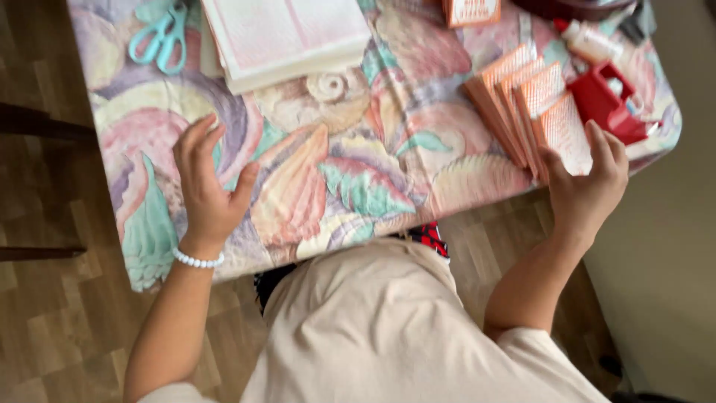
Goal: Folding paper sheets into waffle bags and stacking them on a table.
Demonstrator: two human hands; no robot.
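My right hand [587, 188] grips the nearest card of a fanned row of several orange-edged patterned paper pieces [522, 93] lying at the right side of the table. My left hand [206, 186] hovers over the left part of the shell-patterned tablecloth [350, 172], fingers spread and curled, holding nothing. A white bead bracelet sits on my left wrist.
A stack of pale pink paper sheets [287, 37] lies at the top centre, teal scissors [160, 36] to its left. A red tape dispenser [608, 101] and a small glue bottle [593, 41] stand at the right edge. Wooden floor surrounds the table.
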